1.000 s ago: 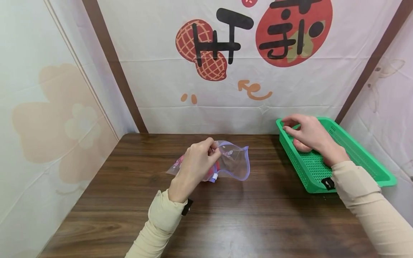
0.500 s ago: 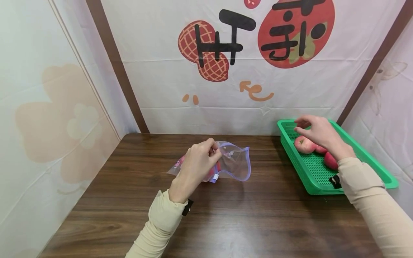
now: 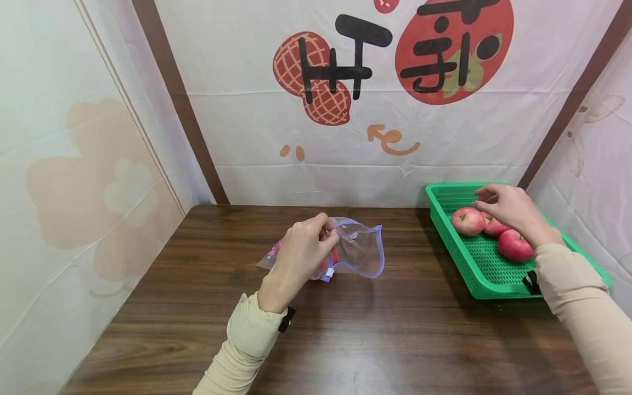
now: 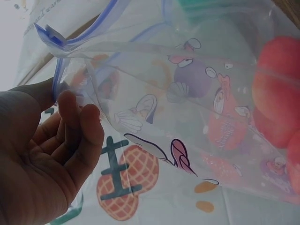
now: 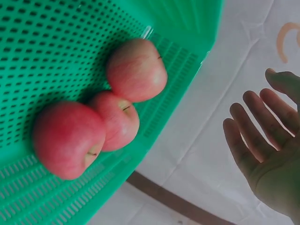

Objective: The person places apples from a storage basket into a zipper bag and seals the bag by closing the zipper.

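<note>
My left hand (image 3: 302,247) pinches the rim of a clear zip bag (image 3: 357,249) with cartoon prints and a purple edge, held open above the wooden table (image 3: 345,329). Red fruit (image 4: 276,89) shows inside the bag (image 4: 187,108), and my left fingers (image 4: 75,126) curl on its blue zip strip. My right hand (image 3: 511,208) hovers with relaxed fingers over the green basket (image 3: 466,263), holding nothing. Three red apples lie there: one (image 3: 467,220) at the left, one (image 3: 494,226) in the middle partly under my hand, one (image 3: 515,244) nearest. In the right wrist view the apples (image 5: 136,70) cluster on the basket floor (image 5: 56,51).
A printed white cloth (image 3: 345,109) closes the back and sides of the booth. Brown posts (image 3: 173,104) stand at the back corners. The basket sits at the table's right edge.
My right hand has drifted right and back over the basket, uncovering the three apples. The left hand and the bag have stayed in place.
</note>
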`<act>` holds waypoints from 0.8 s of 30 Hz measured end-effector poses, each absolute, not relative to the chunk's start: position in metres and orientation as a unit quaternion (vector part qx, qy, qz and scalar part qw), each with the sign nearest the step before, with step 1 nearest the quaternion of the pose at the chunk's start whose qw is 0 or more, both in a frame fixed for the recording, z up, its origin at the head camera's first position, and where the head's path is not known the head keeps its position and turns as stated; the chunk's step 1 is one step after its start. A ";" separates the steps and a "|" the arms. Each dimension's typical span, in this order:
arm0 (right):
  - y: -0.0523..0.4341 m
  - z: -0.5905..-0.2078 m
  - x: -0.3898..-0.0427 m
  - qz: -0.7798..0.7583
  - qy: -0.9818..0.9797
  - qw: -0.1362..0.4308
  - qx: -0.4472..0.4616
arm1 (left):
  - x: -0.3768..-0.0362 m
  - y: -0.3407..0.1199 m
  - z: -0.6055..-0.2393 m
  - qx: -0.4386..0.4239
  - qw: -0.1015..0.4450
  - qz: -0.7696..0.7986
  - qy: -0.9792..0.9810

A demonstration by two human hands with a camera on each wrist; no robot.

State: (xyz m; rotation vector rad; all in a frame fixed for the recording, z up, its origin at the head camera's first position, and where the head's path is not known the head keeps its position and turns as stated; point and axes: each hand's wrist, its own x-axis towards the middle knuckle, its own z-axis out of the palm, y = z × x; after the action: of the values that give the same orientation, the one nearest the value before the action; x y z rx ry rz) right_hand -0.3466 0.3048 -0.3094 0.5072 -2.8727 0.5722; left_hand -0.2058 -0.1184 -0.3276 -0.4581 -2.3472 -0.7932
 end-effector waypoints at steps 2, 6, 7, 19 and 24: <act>0.311 -0.309 -0.348 0.186 -0.966 0.076 0.161 | -0.206 -0.119 -0.327 -0.173 0.307 -0.299 -0.887; 0.323 -0.309 -0.352 0.166 -0.974 0.052 0.146 | -0.206 -0.119 -0.328 -0.177 0.313 -0.297 -0.885; 0.326 -0.310 -0.353 0.161 -0.975 0.046 0.144 | -0.206 -0.119 -0.328 -0.178 0.314 -0.297 -0.884; 0.360 -0.320 -0.363 0.112 -0.986 -0.031 0.122 | -0.204 -0.119 -0.327 -0.181 0.312 -0.295 -0.885; 0.372 -0.323 -0.364 0.097 -0.986 -0.073 0.112 | -0.204 -0.119 -0.328 -0.184 0.315 -0.289 -0.885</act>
State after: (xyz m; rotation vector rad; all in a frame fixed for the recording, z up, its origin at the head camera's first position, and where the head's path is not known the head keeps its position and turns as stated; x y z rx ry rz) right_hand -0.3643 0.3716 -0.3230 0.3689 -3.2521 0.3202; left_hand -0.2044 -0.1185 -0.3279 -0.4840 -2.3320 -0.7607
